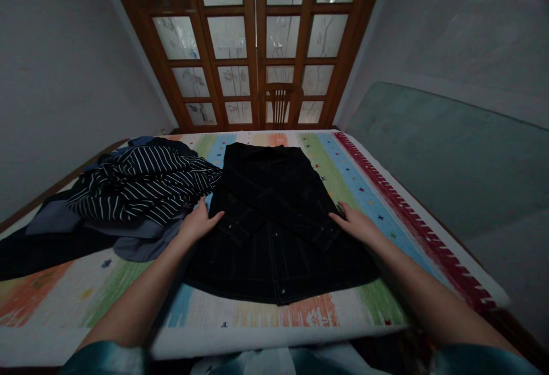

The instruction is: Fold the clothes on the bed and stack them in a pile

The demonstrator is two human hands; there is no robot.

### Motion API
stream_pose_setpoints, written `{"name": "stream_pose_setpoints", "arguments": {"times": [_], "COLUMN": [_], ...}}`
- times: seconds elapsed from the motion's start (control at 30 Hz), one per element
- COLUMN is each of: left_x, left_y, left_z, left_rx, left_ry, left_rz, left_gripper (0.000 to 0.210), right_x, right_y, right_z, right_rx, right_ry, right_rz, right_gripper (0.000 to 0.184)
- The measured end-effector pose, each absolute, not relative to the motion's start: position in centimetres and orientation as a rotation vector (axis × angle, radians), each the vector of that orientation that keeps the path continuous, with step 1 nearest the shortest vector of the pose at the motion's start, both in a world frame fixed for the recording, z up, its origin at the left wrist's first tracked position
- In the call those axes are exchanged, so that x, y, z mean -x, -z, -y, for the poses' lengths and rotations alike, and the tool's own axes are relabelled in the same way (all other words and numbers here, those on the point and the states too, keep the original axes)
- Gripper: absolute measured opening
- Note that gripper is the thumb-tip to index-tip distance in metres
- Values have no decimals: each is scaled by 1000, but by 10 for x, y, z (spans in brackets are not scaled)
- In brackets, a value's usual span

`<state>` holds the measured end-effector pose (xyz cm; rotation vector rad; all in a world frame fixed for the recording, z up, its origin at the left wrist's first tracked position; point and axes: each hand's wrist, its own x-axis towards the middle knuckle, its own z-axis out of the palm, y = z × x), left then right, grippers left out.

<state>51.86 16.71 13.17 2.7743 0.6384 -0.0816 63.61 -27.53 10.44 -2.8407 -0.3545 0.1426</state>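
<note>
A black denim jacket (274, 249) with pale stitching and metal buttons lies front side up on the table. Its sleeves are folded inward across the front, with the cuffs near the two sides. My left hand (201, 220) grips the jacket's left edge, thumb on top beside a cuff and fingers at the outer side. At the opposite edge, my right hand (354, 223) holds the fabric the same way, its thumb by the other cuff. The fingertips of both hands are partly hidden by the cloth.
A loose heap of clothes lies left of the jacket, with a black-and-white striped garment (146, 178) on top and grey-blue cloth (146, 243) below. A colourful patterned tablecloth (360, 180) covers the table. Beyond stand a wooden chair (279, 106) and glazed wooden doors (257, 43).
</note>
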Motion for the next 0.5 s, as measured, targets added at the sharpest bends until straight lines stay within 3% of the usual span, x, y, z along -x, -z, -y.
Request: {"name": "stream_pose_setpoints", "arguments": {"times": [0.17,0.27,0.5], "left_x": [-483,-467,-468], "left_y": [-131,-133,-141], "left_z": [-176,-177,-184], "left_rx": [-2496,-2296,-1892], "left_ry": [191,202,348], "left_rz": [-327,-159,-256], "left_gripper": [107,98,39], "right_x": [-607,-597,-597], "right_y": [-109,-115,-130], "right_z": [300,313,321], "right_rx": [2569,2303,2089], "right_ry": [-323,-397,-442], "right_rz": [497,605,293], "right_gripper": [87,87,36]}}
